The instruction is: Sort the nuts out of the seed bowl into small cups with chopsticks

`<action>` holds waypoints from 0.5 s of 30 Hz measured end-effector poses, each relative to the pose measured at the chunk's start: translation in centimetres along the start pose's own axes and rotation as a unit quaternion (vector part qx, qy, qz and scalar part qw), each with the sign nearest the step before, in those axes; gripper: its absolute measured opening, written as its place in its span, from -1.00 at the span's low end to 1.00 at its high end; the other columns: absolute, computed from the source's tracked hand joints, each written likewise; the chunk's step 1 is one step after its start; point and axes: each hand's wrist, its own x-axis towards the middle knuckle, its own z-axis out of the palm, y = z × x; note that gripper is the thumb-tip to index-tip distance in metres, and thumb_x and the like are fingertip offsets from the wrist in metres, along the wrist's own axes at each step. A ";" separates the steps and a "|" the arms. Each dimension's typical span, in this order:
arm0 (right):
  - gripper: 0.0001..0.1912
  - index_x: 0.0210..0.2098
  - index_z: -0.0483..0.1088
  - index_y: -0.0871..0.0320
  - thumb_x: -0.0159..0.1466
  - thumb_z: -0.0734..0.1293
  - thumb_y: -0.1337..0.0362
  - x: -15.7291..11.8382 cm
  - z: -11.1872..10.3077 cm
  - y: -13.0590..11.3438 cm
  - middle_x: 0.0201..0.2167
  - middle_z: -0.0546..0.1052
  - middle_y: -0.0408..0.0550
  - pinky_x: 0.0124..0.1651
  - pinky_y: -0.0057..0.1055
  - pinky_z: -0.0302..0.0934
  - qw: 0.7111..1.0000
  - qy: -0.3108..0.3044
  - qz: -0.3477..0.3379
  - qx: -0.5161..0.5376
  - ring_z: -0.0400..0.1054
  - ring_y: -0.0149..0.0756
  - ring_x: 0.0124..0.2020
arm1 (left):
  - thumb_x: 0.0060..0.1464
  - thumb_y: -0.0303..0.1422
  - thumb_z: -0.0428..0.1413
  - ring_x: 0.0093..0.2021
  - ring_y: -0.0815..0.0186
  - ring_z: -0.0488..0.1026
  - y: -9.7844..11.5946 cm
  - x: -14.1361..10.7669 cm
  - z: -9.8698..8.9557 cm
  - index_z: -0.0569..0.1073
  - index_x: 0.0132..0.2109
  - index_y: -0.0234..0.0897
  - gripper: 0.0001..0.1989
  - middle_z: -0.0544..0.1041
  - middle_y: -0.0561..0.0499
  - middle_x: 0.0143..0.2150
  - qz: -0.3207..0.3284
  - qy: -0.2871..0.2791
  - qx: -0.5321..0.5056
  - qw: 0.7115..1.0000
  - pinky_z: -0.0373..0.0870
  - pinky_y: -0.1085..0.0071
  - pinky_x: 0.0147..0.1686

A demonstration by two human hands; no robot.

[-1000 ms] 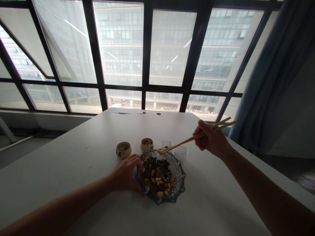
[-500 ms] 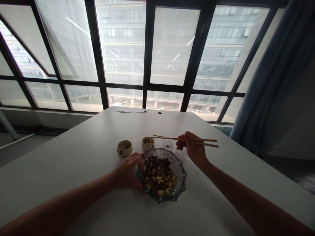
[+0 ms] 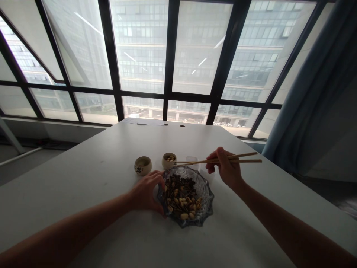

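Note:
My left hand (image 3: pixel 149 191) grips the left rim of a scalloped glass bowl (image 3: pixel 206 199). Dark striped sunflower seeds (image 3: pixel 178 188) and pale nuts in shells (image 3: pixel 184 216) lie inside it. My right hand (image 3: pixel 224 167) holds a pair of wooden chopsticks (image 3: pixel 237 159), their tips over the bowl's far rim, close to a small cream cup (image 3: pixel 169 162). That cup has several nuts in it. To its left stands another cream cup (image 3: pixel 143 166) with dark lettering. Two clear plastic containers (image 3: pixel 192 160) sit behind the bowl, one partly hidden by my right hand.
All of this stands on a long white table (image 3: pixel 92 178). At its far end lie sheets of white paper (image 3: pixel 145 121) and a dark round spot (image 3: pixel 182 126). Dark-framed windows (image 3: pixel 167 48) rise beyond, with a blue curtain (image 3: pixel 304 89) at the right.
The chopsticks' tips have dropped from above the nut cup to the bowl's far rim, and my right hand has shifted right. My left hand keeps its grip on the bowl.

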 end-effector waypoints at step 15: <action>-0.41 -0.53 0.49 0.25 0.27 0.34 -0.19 -0.2 -1.0 -2.5 -0.72 0.47 -0.09 -0.69 -0.58 0.21 0.923 -0.358 0.120 -0.075 0.31 -0.47 -0.75 | -0.48 0.10 0.46 0.04 0.04 0.45 0.1 0.0 -0.1 0.38 -0.28 -0.22 -0.29 0.52 -0.20 0.04 -0.009 -0.009 0.001 1.000 0.42 0.20 0.02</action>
